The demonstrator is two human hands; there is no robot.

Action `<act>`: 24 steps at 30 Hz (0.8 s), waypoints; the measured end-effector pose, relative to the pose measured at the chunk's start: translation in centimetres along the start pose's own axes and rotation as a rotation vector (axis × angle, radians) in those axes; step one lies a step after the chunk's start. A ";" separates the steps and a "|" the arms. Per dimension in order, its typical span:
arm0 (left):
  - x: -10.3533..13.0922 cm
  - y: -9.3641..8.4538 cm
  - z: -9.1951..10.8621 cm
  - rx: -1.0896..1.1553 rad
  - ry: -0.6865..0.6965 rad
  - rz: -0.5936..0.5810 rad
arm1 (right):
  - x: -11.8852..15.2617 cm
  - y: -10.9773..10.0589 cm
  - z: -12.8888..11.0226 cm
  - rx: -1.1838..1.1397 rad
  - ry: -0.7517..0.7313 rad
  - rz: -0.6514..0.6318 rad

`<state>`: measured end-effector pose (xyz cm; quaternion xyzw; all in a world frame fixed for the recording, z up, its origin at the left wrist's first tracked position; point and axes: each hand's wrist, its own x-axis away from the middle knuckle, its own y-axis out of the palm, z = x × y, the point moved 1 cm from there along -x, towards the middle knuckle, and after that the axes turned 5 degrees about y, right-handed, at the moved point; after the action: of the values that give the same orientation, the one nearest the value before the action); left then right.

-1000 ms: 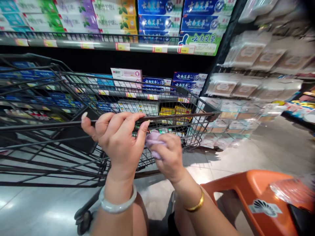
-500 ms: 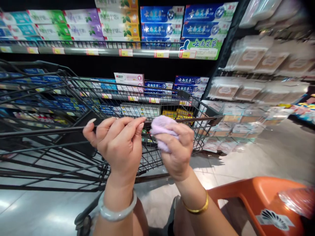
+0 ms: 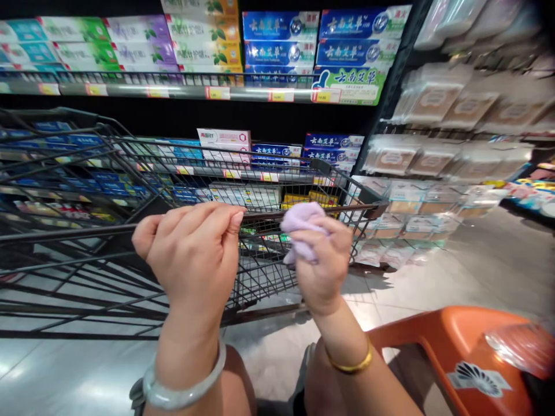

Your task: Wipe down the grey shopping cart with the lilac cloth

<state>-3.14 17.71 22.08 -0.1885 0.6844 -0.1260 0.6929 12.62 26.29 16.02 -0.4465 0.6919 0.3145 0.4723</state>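
My left hand (image 3: 195,248) is closed over the top rail of a black wire shopping cart (image 3: 269,277), with its fingers wrapped round the bar. A pale jade-like bangle circles that wrist. In my right hand (image 3: 323,260) a bunched light purple cloth (image 3: 303,222) is gripped, pressed against the same rail to the right of my left hand. A gold bangle sits on my right wrist. Part of the rail is hidden behind my hands and the cloth.
Shelves behind the cart hold blue toothpaste boxes (image 3: 280,26) and other cartons. Hanging packets (image 3: 437,101) fill a rack at the right. An orange plastic stool-like object (image 3: 468,329) stands at lower right, a clear red-tinted package on it.
My left hand has slid left along the rail and its fingers have curled further round it. My right hand has moved slightly right with the cloth, widening the gap between my hands.
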 end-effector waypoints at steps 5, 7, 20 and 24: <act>0.1 0.9 0.5 -0.022 -0.050 0.012 | 0.3 -0.2 0.5 0.042 0.092 0.057; 0.1 1.1 0.7 -0.040 -0.056 0.020 | 1.3 0.4 -0.6 0.005 0.019 -0.070; -0.3 0.7 0.3 -0.047 0.029 0.039 | 1.5 0.0 0.3 -0.014 0.089 -0.070; -0.2 0.8 0.3 -0.049 0.029 0.046 | 1.9 0.4 -1.2 -0.079 0.008 -0.169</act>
<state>-2.96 18.56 21.92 -0.1878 0.7015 -0.0959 0.6807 11.49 24.85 14.66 -0.5228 0.6408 0.2985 0.4764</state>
